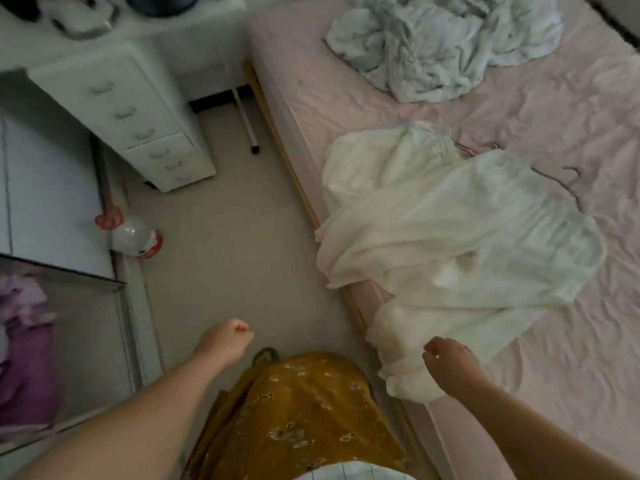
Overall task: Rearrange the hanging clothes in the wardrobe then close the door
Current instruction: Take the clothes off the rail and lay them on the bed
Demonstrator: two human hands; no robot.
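— Where are the clothes lying right now?

— I'm seeing a heap of white, thin cotton garments (pixel 460 237) spreading over the pink sheeted bed (pixel 571 341) at about three o'clock, one hem spilling off the mattress edge. Thin wire hangers (pixel 568 181) are poking out at the top of the heap, so I'm judging they are lying flat there to be sorted before hanging again.

— And the hands?

— My right hand (pixel 450 362) is hanging at five o'clock just above the trailing hem, fingers drooping loosely and together, gripping nothing that I can make out; I cannot tell whether the tips are touching the cloth. My left hand (pixel 225 341) is hovering at six o'clock over the pale floor (pixel 225 254), fingers curling into a loose fist, empty.

— The wardrobe?

— Its white open door (pixel 52 202) is standing at nine o'clock, with a purple garment (pixel 24 341) showing below it at eight o'clock. I'm reckoning the door is staying open because the white pieces are not yet hung.

— Anything else?

— A white drawer unit (pixel 138 116) at eleven o'clock, and a crumpled pale blue sheet (pixel 443 46) at one.
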